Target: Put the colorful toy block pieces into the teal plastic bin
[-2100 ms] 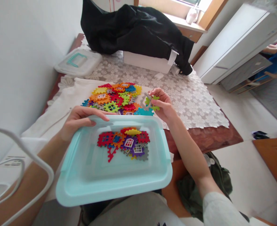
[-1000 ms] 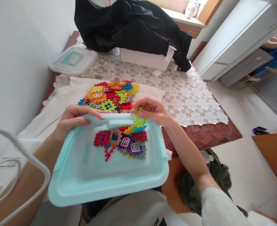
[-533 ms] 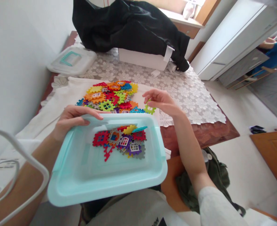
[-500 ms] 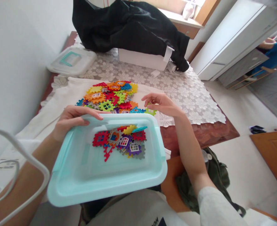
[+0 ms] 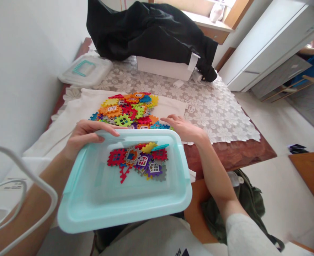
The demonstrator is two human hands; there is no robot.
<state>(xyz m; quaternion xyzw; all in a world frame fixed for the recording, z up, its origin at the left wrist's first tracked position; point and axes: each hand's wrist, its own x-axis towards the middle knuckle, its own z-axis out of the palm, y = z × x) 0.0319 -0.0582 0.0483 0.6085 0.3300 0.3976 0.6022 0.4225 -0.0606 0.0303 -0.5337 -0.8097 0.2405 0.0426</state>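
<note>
Black cloth (image 5: 151,33) cropped above, colourful pile (image 5: 128,111) partly behind bin (image 5: 124,222)

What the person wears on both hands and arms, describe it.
The left hand and right hand are bare, no glove, ring or watch visible. A loose, pale grey cloth sleeve ends near the right elbow; no left sleeve is in view.

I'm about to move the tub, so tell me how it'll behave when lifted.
The tub looks light for its size, its walls seemingly thin plastic. Its broad rim should keep it fairly stiff. The pieces inside lie loosely heaped on a smooth floor, so they may slide if it tips.
</note>
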